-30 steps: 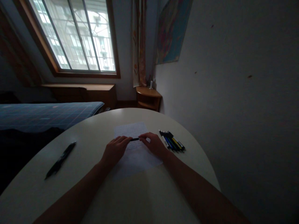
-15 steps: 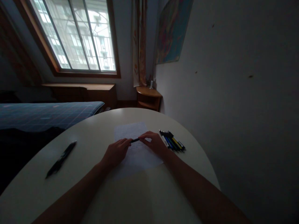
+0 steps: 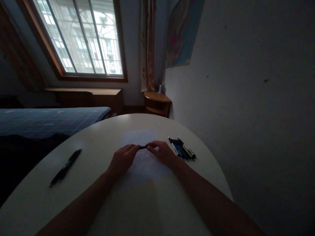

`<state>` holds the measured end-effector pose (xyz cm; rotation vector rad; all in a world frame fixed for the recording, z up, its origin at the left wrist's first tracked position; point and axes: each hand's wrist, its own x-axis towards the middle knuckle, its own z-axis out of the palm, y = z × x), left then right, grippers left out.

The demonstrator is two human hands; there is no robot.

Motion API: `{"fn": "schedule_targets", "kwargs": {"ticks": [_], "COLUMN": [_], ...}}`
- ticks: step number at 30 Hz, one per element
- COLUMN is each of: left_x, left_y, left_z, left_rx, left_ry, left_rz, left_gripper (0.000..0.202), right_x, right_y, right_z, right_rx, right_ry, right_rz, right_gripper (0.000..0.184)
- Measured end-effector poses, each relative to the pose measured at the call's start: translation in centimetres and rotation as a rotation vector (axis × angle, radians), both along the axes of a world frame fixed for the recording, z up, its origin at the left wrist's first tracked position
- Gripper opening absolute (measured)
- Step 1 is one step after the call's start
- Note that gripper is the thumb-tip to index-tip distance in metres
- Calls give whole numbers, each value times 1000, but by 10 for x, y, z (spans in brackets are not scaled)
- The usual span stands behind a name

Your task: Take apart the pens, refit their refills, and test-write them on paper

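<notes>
– Pen (image 3: 143, 147) between the two hands: does it change since a moment ago?

– Only a little. Half a second ago its right end was raised slightly; now it lies almost level, low over the sheet of paper (image 3: 139, 135), in the middle of the frame. The left hand (image 3: 123, 159) and the right hand (image 3: 162, 153) stay at nearly the same place.

– And the fingers?

– Both hands have their fingertips closed on it, one at each end, and only a short dark piece shows between them. I judge the handling continues in the same stage: nothing is released and nothing is put down.

– What is on the surface?

– The pale round table (image 3: 98, 141) carries the paper, a row of pens (image 3: 182, 149) just right of the right hand, and one black pen (image 3: 65, 167) well apart at lower left.

– The room?

– It is dim. A barred window (image 3: 81, 36) is at upper left, a blue bed cover (image 3: 49, 119) below it, a curtain (image 3: 147, 42), a poster (image 3: 183, 32) and a corner shelf (image 3: 157, 101) are at top centre.
</notes>
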<state>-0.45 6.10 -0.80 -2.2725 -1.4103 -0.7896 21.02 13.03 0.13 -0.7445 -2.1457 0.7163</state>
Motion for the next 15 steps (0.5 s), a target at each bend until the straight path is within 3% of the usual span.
{"fn": "schedule_targets", "kwargs": {"ticks": [15], "left_x": [-3], "left_y": [1], "left_z": [3], "left_rx": [8], "left_ry": [28], "left_rz": [-47], "left_gripper": [23], "right_x": [4], "right_y": [1], "right_z": [2], "right_rx": [106], "right_ry": [-107], "right_rz": [32], "right_gripper": [18]}}
